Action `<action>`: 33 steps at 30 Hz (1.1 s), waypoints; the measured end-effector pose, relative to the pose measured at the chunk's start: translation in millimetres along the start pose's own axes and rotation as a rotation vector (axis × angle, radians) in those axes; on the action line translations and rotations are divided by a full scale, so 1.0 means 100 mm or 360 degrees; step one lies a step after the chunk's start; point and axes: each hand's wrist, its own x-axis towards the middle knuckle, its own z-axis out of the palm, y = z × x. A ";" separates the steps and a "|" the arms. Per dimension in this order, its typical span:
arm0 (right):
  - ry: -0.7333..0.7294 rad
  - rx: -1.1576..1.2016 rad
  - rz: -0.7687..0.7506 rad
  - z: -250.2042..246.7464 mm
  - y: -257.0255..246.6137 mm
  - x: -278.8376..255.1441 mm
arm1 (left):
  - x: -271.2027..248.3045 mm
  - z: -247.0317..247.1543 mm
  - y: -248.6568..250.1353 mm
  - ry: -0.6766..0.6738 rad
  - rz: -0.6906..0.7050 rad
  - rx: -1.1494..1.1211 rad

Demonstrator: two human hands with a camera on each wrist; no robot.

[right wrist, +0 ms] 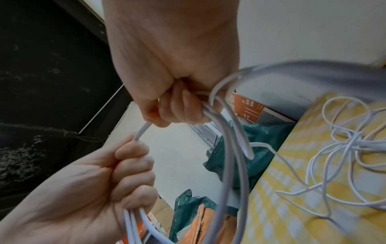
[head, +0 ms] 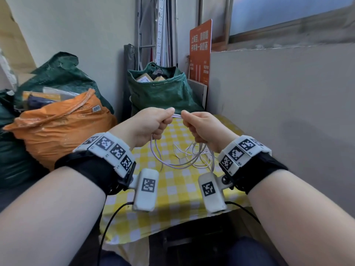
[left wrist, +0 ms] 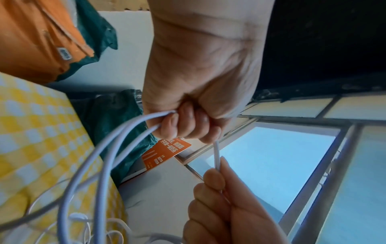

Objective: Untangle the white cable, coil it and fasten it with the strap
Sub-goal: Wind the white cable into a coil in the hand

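My left hand [head: 156, 122] and right hand [head: 194, 125] are raised close together above the table, each fist closed round the white cable [head: 177, 116]. A short taut stretch of cable [left wrist: 217, 154] runs between the two fists. Several loops [head: 172, 164] hang below the hands. In the left wrist view my left hand [left wrist: 188, 122] grips several strands. The right wrist view has my right hand [right wrist: 177, 107] gripping several strands as well. The rest of the cable lies in a loose tangle [right wrist: 344, 148] on the yellow checked tablecloth [head: 172, 198]. I see no strap.
An orange sack [head: 57, 127] and dark green bags [head: 159, 89] stand left of and behind the small table. A grey board [head: 278, 112] walls the right side, with an orange sign [head: 199, 50] behind it. Black leads hang from the wrist cameras.
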 end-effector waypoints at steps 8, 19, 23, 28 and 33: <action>-0.0036 0.0207 0.0147 -0.13 0.17 0.00 | 0.03 -0.06 -0.18 0.0403 -0.0083 -0.0989; -0.0230 0.0429 0.0364 -0.08 0.27 0.01 | 0.08 -0.05 -0.21 0.0398 -0.0115 -0.1334; -0.0493 0.0225 0.0488 -0.01 0.27 0.02 | 0.11 -0.03 -0.13 0.0296 -0.0073 -0.1280; -0.0754 0.0109 0.0609 0.03 0.28 0.10 | 0.13 0.01 -0.08 0.0261 -0.0049 -0.1256; -0.0813 0.0043 0.0658 0.04 0.28 0.14 | 0.17 0.01 -0.08 0.0274 -0.0046 -0.1236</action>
